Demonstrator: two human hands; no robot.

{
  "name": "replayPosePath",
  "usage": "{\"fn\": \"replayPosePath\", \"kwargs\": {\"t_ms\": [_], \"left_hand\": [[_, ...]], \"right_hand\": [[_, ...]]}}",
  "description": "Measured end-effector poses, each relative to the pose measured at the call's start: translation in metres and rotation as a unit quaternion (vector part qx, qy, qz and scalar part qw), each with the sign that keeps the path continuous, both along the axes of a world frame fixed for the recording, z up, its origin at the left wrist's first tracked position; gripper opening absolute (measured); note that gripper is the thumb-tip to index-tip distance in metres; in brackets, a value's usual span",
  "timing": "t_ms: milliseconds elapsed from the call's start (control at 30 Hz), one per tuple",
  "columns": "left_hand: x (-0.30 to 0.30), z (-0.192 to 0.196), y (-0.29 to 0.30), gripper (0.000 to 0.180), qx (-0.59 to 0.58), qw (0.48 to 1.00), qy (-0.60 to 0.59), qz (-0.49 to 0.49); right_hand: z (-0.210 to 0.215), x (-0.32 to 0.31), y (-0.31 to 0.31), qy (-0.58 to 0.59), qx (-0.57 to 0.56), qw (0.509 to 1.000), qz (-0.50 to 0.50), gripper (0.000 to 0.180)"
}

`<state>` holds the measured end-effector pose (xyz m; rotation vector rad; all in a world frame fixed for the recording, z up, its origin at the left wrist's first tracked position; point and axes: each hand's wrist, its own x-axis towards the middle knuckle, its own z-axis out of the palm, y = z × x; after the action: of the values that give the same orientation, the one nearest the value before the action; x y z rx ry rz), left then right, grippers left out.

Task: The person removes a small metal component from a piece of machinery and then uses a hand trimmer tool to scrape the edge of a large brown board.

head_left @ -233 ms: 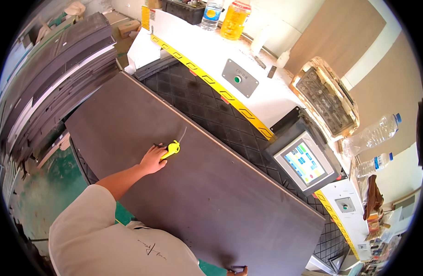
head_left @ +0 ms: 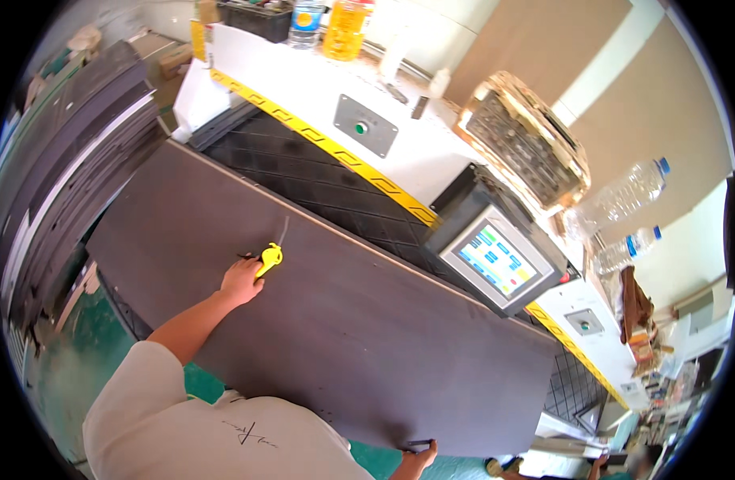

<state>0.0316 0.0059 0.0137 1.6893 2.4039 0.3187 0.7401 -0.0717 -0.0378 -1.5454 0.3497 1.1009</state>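
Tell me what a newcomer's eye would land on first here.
Probably the bright yellow tool in the left hand, over the big dark board. Next, perhaps, the lit screen by the board's far edge, right of centre, then the bottle of yellow-orange liquid near the picture's top.

I see dark script [head_left: 247, 434] on the pale shirt [head_left: 175, 432] and black outlined shapes [head_left: 347, 157] along the yellow strip [head_left: 329, 146]. The screen's [head_left: 499, 260] lettering looks too small to read.

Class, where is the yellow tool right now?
In the head view, the yellow tool is left of centre, gripped in the person's left hand, over the dark board.
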Motion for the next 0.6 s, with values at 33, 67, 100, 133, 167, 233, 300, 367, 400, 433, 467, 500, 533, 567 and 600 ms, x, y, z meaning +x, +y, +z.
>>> {"fn": "replayPosePath", "kwargs": {"t_ms": [33, 67, 100, 133, 167, 233, 300, 367, 400, 433, 467, 500, 533, 567, 600], "left_hand": [[0.003, 0.002, 0.004, 0.044, -0.008, 1.000, -0.001, -0.004], [0.004, 0.005, 0.008, 0.043, -0.018, 1.000, -0.001, -0.007], [0.007, 0.012, 0.013, 0.038, 0.008, 1.000, 0.015, -0.007], [0.008, 0.020, 0.019, 0.036, -0.048, 0.999, 0.001, 0.008], [0.021, 0.036, 0.030, 0.035, -0.102, 0.994, -0.018, 0.021], [0.027, 0.041, 0.047, 0.034, -0.142, 0.989, -0.025, 0.025], [0.016, 0.038, 0.044, 0.035, -0.126, 0.992, 0.012, 0.021], [0.028, 0.055, 0.076, 0.034, -0.116, 0.993, -0.004, -0.006], [0.034, 0.070, 0.093, 0.034, -0.113, 0.993, -0.008, -0.016], [0.038, 0.090, 0.107, 0.033, -0.063, 0.997, -0.035, -0.028], [0.045, 0.114, 0.127, 0.033, -0.009, 0.997, -0.064, -0.041], [0.068, 0.148, 0.156, 0.030, 0.029, 0.991, -0.103, -0.076], [0.089, 0.184, 0.176, 0.027, 0.061, 0.984, -0.136, -0.099], [0.104, 0.213, 0.197, 0.024, 0.156, 0.950, -0.232, -0.137], [0.122, 0.239, 0.219, 0.022, 0.248, 0.895, -0.326, -0.174]], "right_hand": [[-0.001, 0.003, 0.002, -0.011, 0.004, 1.000, -0.008, 0.047], [-0.002, 0.004, 0.002, -0.021, 0.007, 1.000, -0.014, 0.051], [-0.001, 0.004, 0.000, -0.041, -0.005, 0.999, -0.014, 0.049], [0.000, 0.004, -0.002, -0.061, -0.018, 0.998, -0.014, 0.046], [0.007, 0.012, -0.003, -0.088, -0.030, 0.996, -0.015, 0.044], [0.014, 0.024, 0.009, -0.189, -0.020, 0.982, 0.023, 0.039], [0.048, -0.014, 0.027, -0.240, 0.020, 0.966, 0.090, 0.023], [0.073, -0.031, 0.049, -0.328, 0.048, 0.934, 0.132, 0.019], [0.083, -0.041, 0.062, -0.367, 0.059, 0.915, 0.157, 0.017], [0.110, -0.073, 0.089, -0.319, 0.072, 0.926, 0.188, 0.015], [0.134, -0.098, 0.109, -0.272, 0.088, 0.933, 0.219, 0.014], [0.117, -0.090, 0.123, -0.259, 0.128, 0.937, 0.198, 0.015], [0.114, -0.095, 0.138, -0.206, 0.140, 0.938, 0.240, 0.016], [0.103, -0.106, 0.159, -0.168, 0.158, 0.930, 0.286, 0.017], [0.091, -0.119, 0.176, -0.136, 0.170, 0.931, 0.292, 0.018]]}}
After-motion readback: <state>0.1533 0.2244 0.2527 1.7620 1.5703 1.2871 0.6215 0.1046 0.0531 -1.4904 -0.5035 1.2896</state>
